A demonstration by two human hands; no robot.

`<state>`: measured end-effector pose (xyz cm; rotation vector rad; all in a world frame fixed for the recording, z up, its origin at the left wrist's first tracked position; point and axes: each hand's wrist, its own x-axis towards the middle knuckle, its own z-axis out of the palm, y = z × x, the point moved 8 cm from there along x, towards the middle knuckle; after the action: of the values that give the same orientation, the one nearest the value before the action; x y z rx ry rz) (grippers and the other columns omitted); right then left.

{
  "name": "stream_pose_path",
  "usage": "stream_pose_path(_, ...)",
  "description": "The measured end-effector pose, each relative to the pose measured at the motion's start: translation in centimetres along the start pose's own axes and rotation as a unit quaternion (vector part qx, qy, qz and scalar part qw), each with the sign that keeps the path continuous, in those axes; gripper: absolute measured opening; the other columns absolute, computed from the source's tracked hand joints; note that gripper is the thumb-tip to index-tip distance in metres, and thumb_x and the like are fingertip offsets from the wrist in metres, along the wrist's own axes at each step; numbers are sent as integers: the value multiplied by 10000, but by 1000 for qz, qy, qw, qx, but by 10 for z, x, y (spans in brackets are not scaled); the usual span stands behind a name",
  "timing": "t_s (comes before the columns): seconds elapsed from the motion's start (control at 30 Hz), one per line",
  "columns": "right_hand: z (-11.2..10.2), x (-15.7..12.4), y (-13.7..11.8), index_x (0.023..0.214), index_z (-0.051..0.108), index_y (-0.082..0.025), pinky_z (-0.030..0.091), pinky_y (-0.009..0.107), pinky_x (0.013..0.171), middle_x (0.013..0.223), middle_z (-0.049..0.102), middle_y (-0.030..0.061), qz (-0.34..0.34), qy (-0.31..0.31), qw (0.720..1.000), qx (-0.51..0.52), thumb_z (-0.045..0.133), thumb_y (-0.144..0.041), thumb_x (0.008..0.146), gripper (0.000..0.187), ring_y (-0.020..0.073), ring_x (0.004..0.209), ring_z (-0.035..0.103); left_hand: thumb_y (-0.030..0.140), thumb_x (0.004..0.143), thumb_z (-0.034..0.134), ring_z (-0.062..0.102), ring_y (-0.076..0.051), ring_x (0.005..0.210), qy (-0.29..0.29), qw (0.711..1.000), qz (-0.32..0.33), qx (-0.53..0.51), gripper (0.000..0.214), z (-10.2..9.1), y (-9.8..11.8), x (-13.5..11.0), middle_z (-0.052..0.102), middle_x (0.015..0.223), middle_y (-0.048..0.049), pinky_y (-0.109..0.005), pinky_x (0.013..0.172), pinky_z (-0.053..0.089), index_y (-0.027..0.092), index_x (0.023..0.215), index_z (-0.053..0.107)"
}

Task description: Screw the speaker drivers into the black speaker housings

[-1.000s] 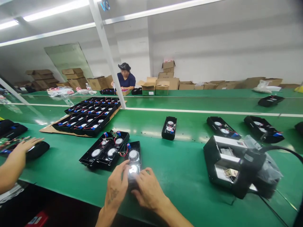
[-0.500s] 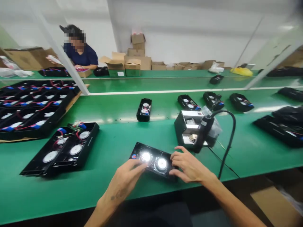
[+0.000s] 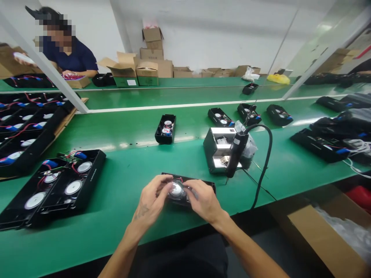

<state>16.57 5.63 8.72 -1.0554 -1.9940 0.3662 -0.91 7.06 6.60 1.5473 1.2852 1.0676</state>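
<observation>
Right in front of me a black speaker housing (image 3: 207, 184) lies on the green bench, mostly covered by my hands. Over it, a round silver speaker driver (image 3: 176, 189) sits between my fingers. My left hand (image 3: 153, 199) is closed on the driver's left side, thumb at its rim. From the other side my right hand (image 3: 203, 199) pinches the right edge, its fingertips partly hidden. A bit of red wire shows just behind the driver. Two open black housings (image 3: 95, 170) with white-backed drivers, blue-wrapped parts and circuit boards lie to my left.
A metal-cased box (image 3: 213, 154) and a black electric screwdriver (image 3: 236, 150) on a curved cable stand at right. More housings (image 3: 165, 129) lie along the bench, with a filled tray (image 3: 34, 146) at far left. A co-worker (image 3: 68, 54) sits across. An open carton (image 3: 321, 235) is lower right.
Both hands have come together over the housing and now hold a driver between them; before, they rested apart at its sides. The view has shifted to the right.
</observation>
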Motion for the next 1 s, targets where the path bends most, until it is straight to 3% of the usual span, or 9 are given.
stream_pose_path(0.1,-5,5,21,1107,728,-209,619,360,844,1048,811,58,80,-26,995,43,640,-169,980,159,212,942,771,428,1026,601,706,-232,1160,46,989,70,122,280,-23,5,-4,704,1270,-75,-426,1038,587,259,1232,686)
stream_pose_path(0.17,-7,6,24,1109,745,-210,608,359,856,1070,817,49,87,-64,993,50,650,-167,976,169,206,952,772,439,966,694,623,-277,1317,-18,974,107,199,387,-20,3,-2,650,1392,-82,-484,1112,540,288,1320,650)
stream_pose_path(0.23,-5,4,17,1095,758,-217,585,369,858,1067,822,39,47,-116,992,28,637,-139,973,189,210,949,769,427,879,797,505,-327,1452,-113,950,144,252,606,-7,-4,-2,622,1453,-89,-534,1148,507,310,1430,574)
stream_pose_path(0.3,-1,-1,7,1078,763,-224,549,379,847,1043,825,32,-4,-165,986,-9,608,-93,967,231,212,922,761,338,848,823,436,-340,1503,-162,925,189,289,706,2,-10,-4,664,1395,-96,-558,1177,470,288,1483,519)
stream_pose_path(0.37,4,-8,-1,1073,763,-227,509,383,838,1002,820,32,-33,-196,979,-46,566,-50,962,287,206,886,745,210,885,742,569,-299,1370,-160,909,228,311,608,7,-12,-9,730,1230,-84,-553,1202,432,247,1455,534)
stream_pose_path(0.43,9,-13,-7,1067,762,-230,473,379,818,967,808,36,-35,-218,973,-67,533,-18,950,334,194,848,720,143,899,667,700,-232,1060,-131,902,248,328,513,9,-11,-17,748,1047,-47,-536,1190,425,221,1397,569)
stream_pose_path(0.53,20,-19,-14,1031,760,-231,425,381,807,924,791,37,-26,-273,958,-84,491,21,921,385,181,784,664,178,904,657,680,-190,797,-88,895,254,355,446,11,-3,-35,733,891,-2,-523,1117,446,219,1342,586)
stream_pose_path(0.73,36,-27,-20,1079,762,-205,389,396,913,966,786,46,-17,-382,921,-73,427,-19,976,397,173,783,606,78,869,603,683,-211,831,-91,890,238,377,502,21,7,-57,753,918,-12,-525,1097,409,207,1351,547)
stream_pose_path(1.0,36,-26,-11,1076,787,-223,430,371,908,966,790,56,13,-425,904,-29,443,-5,941,429,181,822,650,1,782,633,690,-197,833,-98,912,235,322,543,27,-2,-51,750,875,25,-502,1088,367,216,1278,584)
